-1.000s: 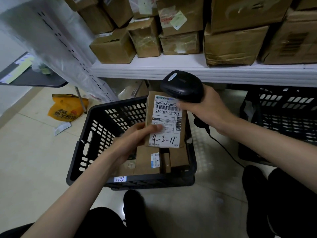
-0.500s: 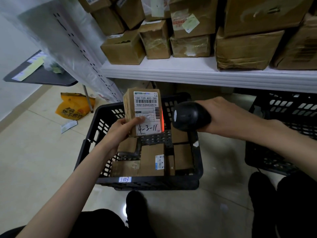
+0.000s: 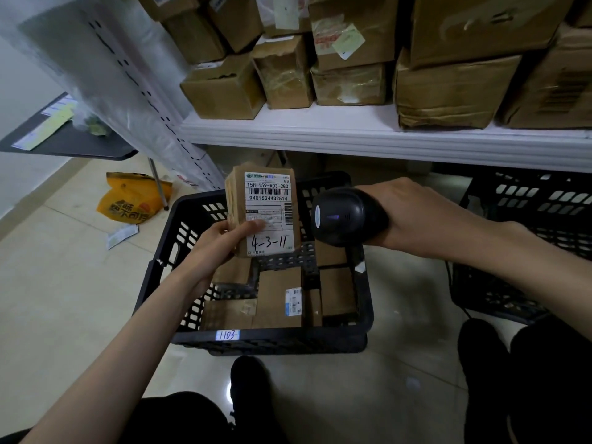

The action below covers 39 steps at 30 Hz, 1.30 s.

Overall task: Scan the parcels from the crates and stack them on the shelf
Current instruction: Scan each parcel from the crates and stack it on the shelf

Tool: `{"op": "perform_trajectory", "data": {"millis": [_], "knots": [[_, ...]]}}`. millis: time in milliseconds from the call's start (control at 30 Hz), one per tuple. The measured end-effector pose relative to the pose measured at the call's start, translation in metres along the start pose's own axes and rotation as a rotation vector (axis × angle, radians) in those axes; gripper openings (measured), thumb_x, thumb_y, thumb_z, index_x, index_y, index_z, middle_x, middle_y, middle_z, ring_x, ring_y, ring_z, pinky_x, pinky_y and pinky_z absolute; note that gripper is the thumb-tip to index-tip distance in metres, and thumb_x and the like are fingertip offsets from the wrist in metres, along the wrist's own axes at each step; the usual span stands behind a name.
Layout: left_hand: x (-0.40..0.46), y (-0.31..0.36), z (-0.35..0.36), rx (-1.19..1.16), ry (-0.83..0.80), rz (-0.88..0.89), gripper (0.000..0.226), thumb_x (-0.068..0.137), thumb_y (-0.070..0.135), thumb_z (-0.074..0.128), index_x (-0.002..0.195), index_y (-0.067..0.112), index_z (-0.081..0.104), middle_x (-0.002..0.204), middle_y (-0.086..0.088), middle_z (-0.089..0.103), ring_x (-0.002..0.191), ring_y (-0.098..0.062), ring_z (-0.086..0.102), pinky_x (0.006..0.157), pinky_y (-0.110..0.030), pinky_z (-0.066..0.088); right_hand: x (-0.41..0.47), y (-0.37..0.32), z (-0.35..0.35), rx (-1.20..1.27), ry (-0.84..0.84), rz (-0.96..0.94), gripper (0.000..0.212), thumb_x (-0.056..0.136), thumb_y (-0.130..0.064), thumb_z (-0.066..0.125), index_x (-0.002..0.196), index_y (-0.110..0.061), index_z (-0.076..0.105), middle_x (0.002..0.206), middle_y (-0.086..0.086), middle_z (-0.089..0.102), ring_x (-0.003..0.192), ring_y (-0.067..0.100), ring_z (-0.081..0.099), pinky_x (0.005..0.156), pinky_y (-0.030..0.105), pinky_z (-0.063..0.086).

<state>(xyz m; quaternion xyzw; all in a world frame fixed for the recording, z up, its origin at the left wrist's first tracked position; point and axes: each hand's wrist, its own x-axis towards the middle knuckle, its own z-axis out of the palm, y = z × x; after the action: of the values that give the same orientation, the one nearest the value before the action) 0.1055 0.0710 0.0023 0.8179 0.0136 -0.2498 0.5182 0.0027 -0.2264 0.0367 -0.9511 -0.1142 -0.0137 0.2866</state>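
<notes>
The small brown parcel (image 3: pixel 261 209), its white label hand-marked 4-3-11, is held upright over the black crate (image 3: pixel 266 342) tagged 1103, with the left hand (image 3: pixel 224 240) clamping its grip on the parcel's lower left edge, thumb across the label. At the parcel's 3 o'clock, just beside it, the right hand (image 3: pixel 413 216) wraps its grip around a black barcode scanner (image 3: pixel 344 216). More cardboard parcels lie in the crate; at 12 o'clock a white shelf (image 3: pixel 384 139) carries stacked cartons, and a second black crate (image 3: pixel 525 238) sits at 3 o'clock.
</notes>
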Motion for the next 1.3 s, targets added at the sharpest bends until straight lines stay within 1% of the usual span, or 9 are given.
{"op": "perform_trajectory", "data": {"millis": [333, 433, 567, 700, 833, 967, 1100, 1233, 1300], "knots": [[-0.001, 0.013, 0.008, -0.040, 0.002, 0.037, 0.064, 0.072, 0.051, 0.077, 0.124, 0.016, 0.065, 0.105, 0.002, 0.079, 0.094, -0.012, 0.076, 0.090, -0.031, 0.055, 0.003, 0.009, -0.001, 0.105, 0.063, 0.007, 0.036, 0.080, -0.022, 0.082, 0.113, -0.026, 0.068, 0.093, -0.010, 0.071, 0.089, 0.009, 0.068, 0.075, 0.043, 0.058], [-0.004, 0.025, 0.016, -0.048, -0.024, 0.067, 0.064, 0.075, 0.057, 0.081, 0.124, 0.017, 0.066, 0.107, 0.001, 0.079, 0.096, -0.016, 0.076, 0.097, -0.039, 0.054, 0.002, 0.007, -0.007, 0.143, 0.152, 0.025, 0.026, 0.078, -0.016, 0.082, 0.101, -0.021, 0.071, 0.090, -0.007, 0.073, 0.087, 0.009, 0.070, 0.076, 0.037, 0.058], [-0.020, 0.048, 0.030, -0.089, -0.066, 0.127, 0.062, 0.078, 0.062, 0.076, 0.122, 0.019, 0.069, 0.110, 0.000, 0.078, 0.101, -0.019, 0.075, 0.103, -0.042, 0.052, -0.007, -0.001, -0.018, 0.121, 0.267, 0.085, 0.025, 0.078, -0.027, 0.080, 0.099, -0.015, 0.074, 0.095, 0.002, 0.077, 0.096, 0.019, 0.070, 0.080, 0.039, 0.055], [-0.041, 0.072, 0.047, -0.141, -0.109, 0.193, 0.042, 0.095, 0.054, 0.056, 0.123, 0.025, 0.069, 0.115, 0.004, 0.077, 0.110, -0.016, 0.072, 0.107, -0.042, 0.048, -0.025, -0.010, -0.028, 0.260, 0.355, 0.181, 0.029, 0.078, -0.026, 0.085, 0.104, -0.016, 0.077, 0.100, -0.004, 0.077, 0.099, 0.004, 0.067, 0.080, 0.025, 0.052], [-0.063, 0.093, 0.064, -0.195, -0.122, 0.266, 0.039, 0.099, 0.051, 0.053, 0.128, 0.028, 0.066, 0.121, 0.007, 0.075, 0.116, -0.013, 0.069, 0.111, -0.044, 0.045, -0.047, -0.027, -0.043, 0.500, 0.374, 0.170, 0.028, 0.082, -0.021, 0.085, 0.107, -0.031, 0.076, 0.101, -0.017, 0.075, 0.098, -0.015, 0.063, 0.080, 0.007, 0.046], [-0.087, 0.106, 0.081, -0.234, -0.117, 0.308, 0.038, 0.099, 0.051, 0.053, 0.129, 0.030, 0.065, 0.119, 0.009, 0.075, 0.113, -0.010, 0.070, 0.107, -0.039, 0.047, -0.063, -0.041, -0.057, 0.624, 0.416, 0.178, 0.030, 0.084, -0.022, 0.082, 0.106, -0.039, 0.070, 0.096, -0.028, 0.073, 0.096, -0.018, 0.063, 0.077, 0.001, 0.042], [-0.104, 0.123, 0.083, -0.230, -0.091, 0.351, 0.045, 0.094, 0.058, 0.056, 0.131, 0.032, 0.063, 0.116, 0.012, 0.076, 0.112, -0.009, 0.069, 0.101, -0.036, 0.048, -0.068, -0.055, -0.069, 0.702, 0.486, 0.153, 0.031, 0.086, -0.016, 0.081, 0.096, -0.042, 0.067, 0.082, -0.036, 0.069, 0.087, -0.023, 0.061, 0.074, -0.001, 0.042], [-0.113, 0.160, 0.070, -0.146, -0.022, 0.416, 0.103, 0.063, 0.083, 0.070, 0.146, 0.028, 0.043, 0.130, 0.007, 0.067, 0.120, -0.018, 0.062, 0.109, -0.044, 0.046, -0.065, -0.074, -0.099, 0.784, 0.571, 0.132, 0.024, 0.085, -0.019, 0.082, 0.096, -0.038, 0.071, 0.091, -0.014, 0.077, 0.094, 0.002, 0.071, 0.084, 0.019, 0.056], [-0.119, 0.184, 0.065, -0.121, 0.000, 0.465, 0.112, 0.057, 0.084, 0.069, 0.149, 0.027, 0.039, 0.136, 0.005, 0.061, 0.124, -0.020, 0.059, 0.107, -0.042, 0.046, -0.064, -0.085, -0.119, 0.822, 0.613, 0.106, 0.023, 0.086, -0.019, 0.080, 0.105, -0.031, 0.071, 0.096, -0.010, 0.077, 0.092, 0.001, 0.071, 0.074, 0.011, 0.053]]}}
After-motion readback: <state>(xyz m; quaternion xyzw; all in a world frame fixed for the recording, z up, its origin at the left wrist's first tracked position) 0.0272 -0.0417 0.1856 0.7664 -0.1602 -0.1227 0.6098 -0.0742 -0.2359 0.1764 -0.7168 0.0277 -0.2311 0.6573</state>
